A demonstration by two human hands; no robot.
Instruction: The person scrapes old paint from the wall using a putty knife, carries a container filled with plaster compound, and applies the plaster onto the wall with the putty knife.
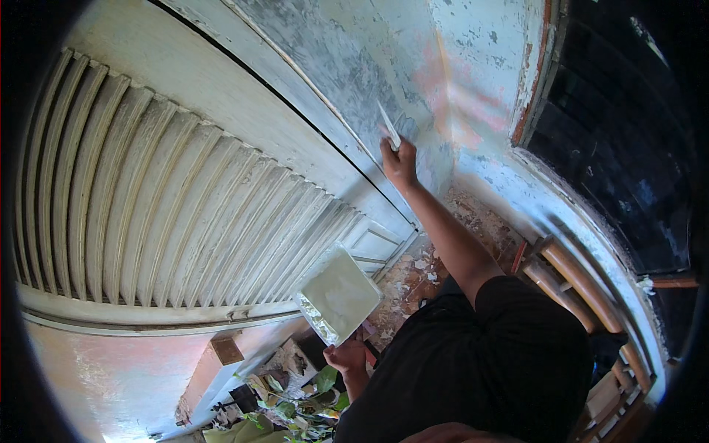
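Observation:
My right hand (400, 160) grips a putty knife (389, 124) seen nearly edge-on, its blade coated in pale material. The blade is at the patchy grey-and-white plaster wall (354, 72); I cannot tell whether it touches. Lower down, my left hand (348, 356) holds a rectangular tub (340, 296) by its near edge. Off-white filler covers the tub's inside, with a shiny, wrinkled strip along one side. Behind the tub stands a cream louvred wooden door (183, 205).
Paint flakes litter the floor (421, 271). Wooden furniture with rounded rails (581, 282) stands at the right, below a dark window (620, 149). A leafy plant (302, 401) and mixed clutter sit lower left, near a protruding ledge (207, 376).

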